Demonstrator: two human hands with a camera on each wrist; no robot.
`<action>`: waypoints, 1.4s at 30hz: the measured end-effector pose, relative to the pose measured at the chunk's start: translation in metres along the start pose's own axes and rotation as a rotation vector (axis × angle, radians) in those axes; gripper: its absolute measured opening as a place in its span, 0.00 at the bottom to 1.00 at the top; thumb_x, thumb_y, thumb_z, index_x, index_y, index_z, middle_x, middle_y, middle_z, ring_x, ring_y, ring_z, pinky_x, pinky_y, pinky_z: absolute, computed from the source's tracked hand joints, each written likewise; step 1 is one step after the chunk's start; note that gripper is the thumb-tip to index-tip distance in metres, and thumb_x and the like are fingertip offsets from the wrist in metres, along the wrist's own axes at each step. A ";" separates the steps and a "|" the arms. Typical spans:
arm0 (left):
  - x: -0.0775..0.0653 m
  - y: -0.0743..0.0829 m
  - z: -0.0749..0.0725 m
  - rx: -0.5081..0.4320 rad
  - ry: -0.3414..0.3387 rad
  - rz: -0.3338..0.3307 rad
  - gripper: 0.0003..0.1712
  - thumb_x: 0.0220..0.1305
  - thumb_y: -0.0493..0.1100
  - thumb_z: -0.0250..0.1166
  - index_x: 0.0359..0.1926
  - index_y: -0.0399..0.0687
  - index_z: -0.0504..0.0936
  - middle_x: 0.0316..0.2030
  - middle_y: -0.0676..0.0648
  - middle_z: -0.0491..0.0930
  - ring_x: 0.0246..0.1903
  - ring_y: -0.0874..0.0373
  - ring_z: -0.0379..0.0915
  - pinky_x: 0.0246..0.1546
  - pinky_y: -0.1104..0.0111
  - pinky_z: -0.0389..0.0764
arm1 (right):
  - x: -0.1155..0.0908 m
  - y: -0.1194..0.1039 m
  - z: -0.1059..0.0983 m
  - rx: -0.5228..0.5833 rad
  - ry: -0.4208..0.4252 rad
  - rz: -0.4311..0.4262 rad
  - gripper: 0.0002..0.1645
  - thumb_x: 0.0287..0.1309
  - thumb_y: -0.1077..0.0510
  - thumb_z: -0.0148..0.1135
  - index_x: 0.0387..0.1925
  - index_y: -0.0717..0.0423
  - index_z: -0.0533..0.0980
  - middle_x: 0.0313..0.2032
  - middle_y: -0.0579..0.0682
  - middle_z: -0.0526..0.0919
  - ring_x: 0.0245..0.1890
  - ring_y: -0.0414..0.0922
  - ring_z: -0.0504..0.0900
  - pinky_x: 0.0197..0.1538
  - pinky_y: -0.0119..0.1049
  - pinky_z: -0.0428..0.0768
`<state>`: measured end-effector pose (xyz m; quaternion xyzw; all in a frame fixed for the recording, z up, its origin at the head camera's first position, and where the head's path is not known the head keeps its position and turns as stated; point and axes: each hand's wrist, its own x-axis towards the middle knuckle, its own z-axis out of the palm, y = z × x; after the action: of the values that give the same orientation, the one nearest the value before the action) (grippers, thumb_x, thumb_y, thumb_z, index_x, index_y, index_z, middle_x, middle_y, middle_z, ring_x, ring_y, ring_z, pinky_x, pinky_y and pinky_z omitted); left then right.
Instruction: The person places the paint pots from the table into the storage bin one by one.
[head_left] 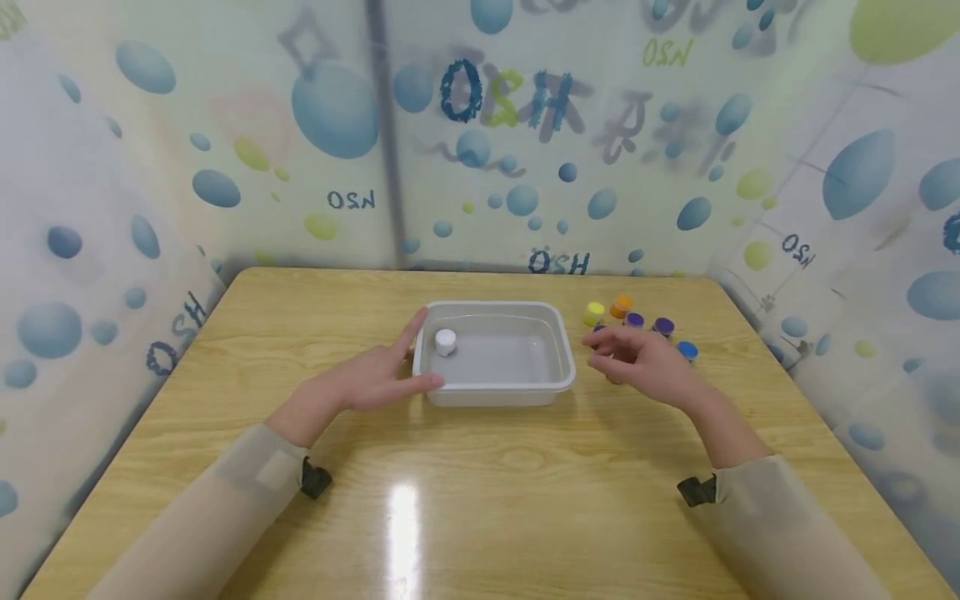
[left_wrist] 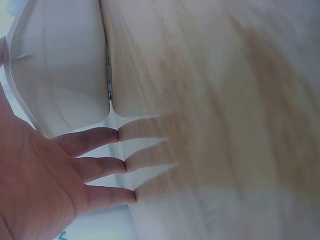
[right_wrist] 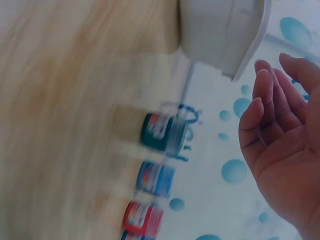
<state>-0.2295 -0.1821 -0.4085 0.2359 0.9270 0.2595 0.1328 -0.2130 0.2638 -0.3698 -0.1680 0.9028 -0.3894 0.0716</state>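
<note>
A light grey plastic tray (head_left: 495, 396) stands on the table, and a small jar with a white lid (head_left: 446, 342) is inside it at the left. My left hand (head_left: 375, 379) touches the tray's left end, thumb at the front rim and fingers spread. The left wrist view shows its fingertips down on the table beside the tray (left_wrist: 75, 60). My right hand (head_left: 648, 362) is over the small jars to the right of the tray, fingers loosely bent and apart from the thumb. Nothing shows in its palm (right_wrist: 285, 155). It partly hides some jars.
Beyond the right hand stand jars with yellow (head_left: 594, 313), orange (head_left: 622, 307), purple (head_left: 663, 327) and blue (head_left: 687, 351) lids. Dark green (right_wrist: 161, 132), blue (right_wrist: 155, 178) and red (right_wrist: 142, 218) jars show in the right wrist view. A patterned curtain (head_left: 480, 167) surrounds the table.
</note>
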 end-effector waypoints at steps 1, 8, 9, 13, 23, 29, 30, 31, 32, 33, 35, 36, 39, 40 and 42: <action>0.000 0.000 0.000 0.000 0.001 0.000 0.67 0.75 0.79 0.56 0.89 0.61 0.21 0.74 0.29 0.75 0.67 0.31 0.80 0.72 0.39 0.75 | -0.003 0.004 -0.003 -0.003 0.002 0.010 0.19 0.76 0.52 0.70 0.62 0.52 0.84 0.45 0.56 0.89 0.37 0.52 0.86 0.40 0.40 0.86; -0.001 0.001 -0.001 0.003 -0.002 0.000 0.67 0.76 0.78 0.56 0.89 0.61 0.20 0.74 0.28 0.75 0.68 0.31 0.79 0.73 0.39 0.74 | -0.019 0.027 -0.018 -0.063 -0.024 0.052 0.21 0.77 0.54 0.69 0.64 0.59 0.83 0.43 0.58 0.90 0.34 0.53 0.85 0.38 0.37 0.83; -0.001 0.002 -0.001 0.002 -0.002 0.000 0.67 0.76 0.78 0.56 0.88 0.61 0.20 0.74 0.28 0.75 0.68 0.31 0.79 0.73 0.40 0.74 | -0.020 0.031 -0.020 -0.073 -0.027 0.058 0.21 0.77 0.53 0.69 0.65 0.58 0.83 0.43 0.57 0.89 0.34 0.52 0.85 0.38 0.38 0.83; -0.001 0.003 -0.002 0.000 -0.001 0.003 0.67 0.76 0.78 0.56 0.89 0.59 0.21 0.73 0.29 0.76 0.67 0.32 0.80 0.72 0.40 0.75 | -0.021 0.043 -0.026 -0.085 -0.038 0.092 0.23 0.78 0.51 0.68 0.67 0.57 0.81 0.47 0.57 0.90 0.35 0.50 0.86 0.40 0.39 0.84; 0.001 0.001 -0.006 -0.012 -0.016 0.004 0.67 0.75 0.78 0.57 0.89 0.61 0.22 0.73 0.31 0.77 0.66 0.36 0.82 0.70 0.41 0.76 | -0.009 0.058 -0.025 -0.082 -0.111 0.128 0.33 0.77 0.52 0.69 0.75 0.61 0.74 0.46 0.57 0.88 0.34 0.48 0.86 0.37 0.41 0.85; 0.002 -0.001 -0.006 -0.015 -0.013 0.010 0.67 0.75 0.78 0.57 0.89 0.62 0.22 0.72 0.31 0.78 0.65 0.37 0.82 0.70 0.42 0.77 | -0.003 0.060 -0.021 -0.097 -0.131 0.144 0.36 0.76 0.51 0.70 0.77 0.62 0.72 0.43 0.55 0.87 0.33 0.47 0.85 0.35 0.40 0.84; 0.002 -0.001 -0.006 -0.017 -0.012 0.013 0.67 0.75 0.78 0.58 0.89 0.61 0.22 0.72 0.31 0.78 0.65 0.37 0.82 0.70 0.41 0.77 | -0.002 0.060 -0.021 -0.099 -0.133 0.146 0.36 0.77 0.51 0.69 0.76 0.62 0.72 0.42 0.55 0.87 0.33 0.47 0.85 0.35 0.40 0.84; 0.003 -0.002 -0.006 -0.017 -0.011 0.013 0.67 0.75 0.78 0.57 0.89 0.62 0.22 0.72 0.31 0.78 0.66 0.37 0.82 0.71 0.41 0.76 | -0.001 0.060 -0.020 -0.102 -0.133 0.147 0.35 0.77 0.52 0.69 0.76 0.62 0.72 0.42 0.55 0.87 0.33 0.47 0.85 0.35 0.40 0.83; 0.003 -0.002 -0.005 -0.016 -0.012 0.014 0.67 0.75 0.78 0.57 0.89 0.63 0.21 0.73 0.31 0.78 0.66 0.36 0.82 0.71 0.41 0.76 | -0.001 0.060 -0.020 -0.104 -0.134 0.146 0.35 0.77 0.52 0.69 0.76 0.63 0.72 0.41 0.55 0.87 0.33 0.47 0.84 0.35 0.39 0.83; 0.003 -0.002 -0.006 -0.016 -0.012 0.014 0.67 0.75 0.78 0.57 0.89 0.63 0.21 0.73 0.31 0.77 0.66 0.36 0.82 0.71 0.41 0.76 | 0.000 0.060 -0.019 -0.108 -0.134 0.148 0.34 0.77 0.52 0.69 0.75 0.63 0.73 0.41 0.54 0.87 0.33 0.47 0.84 0.34 0.38 0.83; 0.003 -0.003 -0.005 -0.010 -0.011 0.016 0.67 0.75 0.78 0.57 0.89 0.63 0.20 0.73 0.31 0.77 0.66 0.35 0.81 0.72 0.41 0.76 | 0.000 0.060 -0.019 -0.114 -0.134 0.145 0.34 0.77 0.53 0.69 0.75 0.65 0.73 0.40 0.54 0.87 0.32 0.46 0.83 0.34 0.38 0.82; 0.003 -0.004 -0.005 -0.009 -0.012 0.016 0.67 0.75 0.78 0.57 0.88 0.63 0.20 0.73 0.31 0.77 0.67 0.34 0.81 0.72 0.41 0.75 | 0.001 0.060 -0.018 -0.116 -0.133 0.146 0.33 0.77 0.54 0.69 0.74 0.65 0.73 0.39 0.54 0.87 0.32 0.46 0.83 0.33 0.37 0.81; 0.003 -0.003 -0.006 -0.006 -0.013 0.015 0.67 0.75 0.78 0.57 0.88 0.63 0.20 0.74 0.31 0.76 0.68 0.33 0.80 0.73 0.41 0.74 | 0.001 0.059 -0.017 -0.123 -0.128 0.149 0.32 0.76 0.54 0.69 0.73 0.65 0.74 0.38 0.53 0.87 0.32 0.46 0.82 0.33 0.37 0.80; 0.003 -0.003 -0.005 -0.006 -0.015 0.016 0.67 0.75 0.78 0.57 0.88 0.62 0.20 0.74 0.31 0.75 0.68 0.32 0.79 0.73 0.40 0.74 | 0.001 0.059 -0.017 -0.127 -0.127 0.150 0.31 0.76 0.54 0.69 0.73 0.64 0.74 0.37 0.52 0.87 0.32 0.46 0.83 0.33 0.37 0.80; 0.003 -0.003 -0.006 -0.011 -0.016 0.016 0.67 0.75 0.78 0.57 0.89 0.60 0.21 0.75 0.31 0.75 0.69 0.31 0.78 0.74 0.40 0.73 | 0.002 0.058 -0.016 -0.125 -0.121 0.152 0.31 0.76 0.54 0.70 0.72 0.63 0.75 0.37 0.52 0.88 0.32 0.46 0.83 0.33 0.37 0.81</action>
<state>-0.2350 -0.1855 -0.4056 0.2446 0.9226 0.2637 0.1395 -0.2331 0.3114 -0.4004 -0.1264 0.9295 -0.3149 0.1447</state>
